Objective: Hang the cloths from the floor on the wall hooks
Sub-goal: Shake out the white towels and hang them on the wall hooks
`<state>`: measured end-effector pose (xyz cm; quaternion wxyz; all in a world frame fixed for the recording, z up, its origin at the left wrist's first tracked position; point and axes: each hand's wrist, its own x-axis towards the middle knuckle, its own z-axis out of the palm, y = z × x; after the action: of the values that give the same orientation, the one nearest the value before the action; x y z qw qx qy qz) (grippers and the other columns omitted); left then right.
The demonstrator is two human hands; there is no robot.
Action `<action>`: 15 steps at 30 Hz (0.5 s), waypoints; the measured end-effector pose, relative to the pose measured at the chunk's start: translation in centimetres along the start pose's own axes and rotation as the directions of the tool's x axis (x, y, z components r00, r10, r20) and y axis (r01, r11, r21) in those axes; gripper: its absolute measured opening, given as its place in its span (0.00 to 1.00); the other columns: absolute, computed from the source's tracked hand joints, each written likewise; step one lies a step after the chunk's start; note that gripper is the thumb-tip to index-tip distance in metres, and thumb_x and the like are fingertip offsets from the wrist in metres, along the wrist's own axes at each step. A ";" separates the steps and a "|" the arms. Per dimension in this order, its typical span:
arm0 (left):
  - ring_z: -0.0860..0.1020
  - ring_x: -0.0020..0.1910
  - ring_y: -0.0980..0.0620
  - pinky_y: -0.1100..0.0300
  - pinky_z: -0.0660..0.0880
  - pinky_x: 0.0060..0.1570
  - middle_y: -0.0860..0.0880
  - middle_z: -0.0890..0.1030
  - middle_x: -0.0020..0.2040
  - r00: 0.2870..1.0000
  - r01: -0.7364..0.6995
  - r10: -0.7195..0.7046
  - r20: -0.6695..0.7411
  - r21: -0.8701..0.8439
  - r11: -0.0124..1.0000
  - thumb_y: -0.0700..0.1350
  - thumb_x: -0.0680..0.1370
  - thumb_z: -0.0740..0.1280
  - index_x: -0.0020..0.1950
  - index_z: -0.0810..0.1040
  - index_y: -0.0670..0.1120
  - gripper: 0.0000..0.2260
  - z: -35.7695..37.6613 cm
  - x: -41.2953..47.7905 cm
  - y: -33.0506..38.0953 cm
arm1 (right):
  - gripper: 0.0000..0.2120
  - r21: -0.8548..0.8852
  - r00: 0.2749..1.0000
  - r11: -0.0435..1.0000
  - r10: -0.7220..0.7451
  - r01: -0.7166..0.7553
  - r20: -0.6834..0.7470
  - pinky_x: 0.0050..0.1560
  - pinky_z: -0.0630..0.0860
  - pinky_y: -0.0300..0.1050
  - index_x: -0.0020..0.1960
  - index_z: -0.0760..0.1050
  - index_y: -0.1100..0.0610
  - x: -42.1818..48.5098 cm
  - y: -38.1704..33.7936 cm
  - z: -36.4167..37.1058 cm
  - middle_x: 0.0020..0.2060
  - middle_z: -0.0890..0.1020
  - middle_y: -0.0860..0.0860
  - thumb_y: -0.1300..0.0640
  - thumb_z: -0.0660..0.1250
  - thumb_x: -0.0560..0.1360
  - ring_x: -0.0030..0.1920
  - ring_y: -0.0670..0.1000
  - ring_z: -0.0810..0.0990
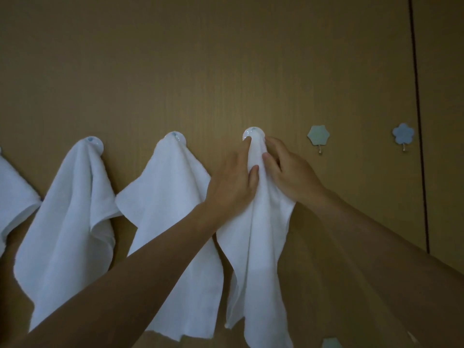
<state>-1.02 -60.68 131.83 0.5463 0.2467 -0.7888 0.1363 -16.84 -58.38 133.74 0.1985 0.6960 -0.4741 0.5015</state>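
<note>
- White held cloth [258,247] hangs down the wall [226,59] from a round hook [253,133]. Its top is bunched into a narrow peak just under this hook, and its lower end goes out of view at the bottom.
- Left hand [233,182] grips the held cloth on its left side. The thumb presses on the fabric below the peak, and the index finger is stretched up and touches the lower rim of the round hook.
- Right hand [288,172] grips the same cloth on its right side, with the thumb and curled fingers pinching the fabric just below the hook.
- Both bare forearms come up from the bottom. The left one passes in front of the middle cloth [170,209].
- The middle cloth, also white, hangs from its own white hook [175,136], just beside the held cloth.
- A left cloth [67,222] hangs from a third white hook [94,143], and its right edge meets the left corner of the middle cloth.
- At the left border a part of one more white cloth, the edge cloth [12,194], shows.
- To the right of the hands there are two small bare hooks, well apart: a pale hexagon hook [318,135] and a blue flower hook [403,133]. Each has a little metal prong below.
- The wall is a brown panel with wood grain. A dark seam [418,121] runs down it just beside the flower hook.
</note>
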 end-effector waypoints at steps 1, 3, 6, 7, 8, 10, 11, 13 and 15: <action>0.69 0.65 0.50 0.68 0.62 0.55 0.44 0.67 0.72 1.000 -0.021 0.022 -0.020 0.050 0.999 0.53 0.82 0.53 0.78 0.53 0.45 0.27 -0.1 -0.2 0.0 | 0.23 -0.013 1.000 1.000 -0.011 0.011 -0.007 0.52 0.76 0.55 0.73 0.61 0.45 -0.3 0.2 0.1 0.53 0.80 0.44 0.41 0.51 0.80 0.49 0.48 0.80; 0.69 0.65 0.48 0.61 0.67 0.55 0.44 0.67 0.72 0.998 -0.039 0.043 -0.035 0.117 0.992 0.57 0.79 0.49 0.78 0.55 0.45 0.29 -0.1 -0.3 -0.3 | 0.26 -0.036 1.000 0.999 -0.025 0.025 -0.015 0.54 0.75 0.58 0.73 0.60 0.43 -0.7 0.4 0.4 0.57 0.79 0.43 0.38 0.50 0.78 0.53 0.47 0.79; 0.68 0.67 0.46 0.52 0.68 0.62 0.43 0.65 0.73 0.997 -0.054 0.064 -0.053 0.159 0.986 0.59 0.78 0.48 0.78 0.57 0.45 0.31 -0.1 -0.1 -0.9 | 0.28 -0.084 0.999 0.996 -0.022 0.020 -0.030 0.60 0.72 0.58 0.76 0.56 0.43 -1.3 0.6 0.8 0.65 0.74 0.45 0.36 0.50 0.78 0.62 0.48 0.74; 0.69 0.67 0.45 0.51 0.68 0.62 0.43 0.66 0.73 0.995 -0.066 0.077 -0.058 0.166 0.984 0.59 0.78 0.49 0.77 0.58 0.45 0.31 -0.2 0.0 -1.0 | 0.29 -0.098 0.999 0.995 -0.019 0.015 -0.036 0.62 0.71 0.58 0.76 0.55 0.43 -1.5 0.7 0.8 0.66 0.73 0.45 0.36 0.50 0.78 0.63 0.49 0.72; 0.69 0.66 0.45 0.50 0.69 0.62 0.43 0.67 0.72 0.994 -0.082 0.093 -0.060 0.168 0.982 0.59 0.78 0.49 0.77 0.59 0.44 0.31 -0.2 0.1 -1.1 | 0.29 -0.111 0.999 0.994 -0.015 0.010 -0.042 0.63 0.70 0.58 0.77 0.55 0.44 -1.6 0.7 0.9 0.67 0.72 0.46 0.36 0.51 0.78 0.65 0.49 0.71; 0.68 0.68 0.45 0.47 0.69 0.64 0.42 0.66 0.72 0.992 -0.102 0.112 -0.052 0.167 0.981 0.59 0.78 0.50 0.77 0.59 0.44 0.31 -0.3 0.4 -1.4 | 0.29 -0.125 0.998 0.992 -0.004 -0.003 -0.056 0.66 0.68 0.57 0.77 0.54 0.45 -2.0 0.6 0.9 0.69 0.70 0.47 0.38 0.52 0.79 0.68 0.50 0.69; 0.67 0.70 0.44 0.46 0.67 0.66 0.42 0.65 0.73 0.992 -0.107 0.116 -0.048 0.165 0.981 0.59 0.78 0.49 0.77 0.59 0.44 0.31 -0.4 0.5 -1.4 | 0.29 -0.132 0.998 0.991 -0.003 -0.005 -0.059 0.67 0.67 0.57 0.78 0.54 0.45 -2.2 0.6 0.9 0.70 0.69 0.47 0.38 0.53 0.79 0.69 0.49 0.68; 0.64 0.72 0.45 0.47 0.65 0.69 0.43 0.64 0.75 0.992 -0.109 0.117 -0.038 0.161 0.981 0.60 0.78 0.49 0.77 0.58 0.45 0.31 -0.5 0.6 -1.5 | 0.29 -0.150 0.998 0.989 -0.003 -0.005 -0.058 0.69 0.65 0.57 0.78 0.53 0.44 -2.4 0.7 0.8 0.72 0.67 0.46 0.37 0.52 0.79 0.71 0.48 0.65; 0.64 0.72 0.44 0.47 0.65 0.68 0.42 0.63 0.75 0.991 -0.125 0.131 -0.029 0.160 0.979 0.60 0.78 0.49 0.77 0.58 0.45 0.31 -0.6 0.8 -1.5 | 0.30 -0.174 0.998 0.985 0.002 -0.012 -0.058 0.70 0.65 0.57 0.78 0.53 0.44 -2.5 0.7 0.7 0.73 0.66 0.45 0.36 0.51 0.79 0.72 0.48 0.65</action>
<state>0.06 -61.84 132.67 0.5304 0.2353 -0.7788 0.2382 -17.20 -58.08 131.14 0.2705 0.6597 -0.5125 0.4786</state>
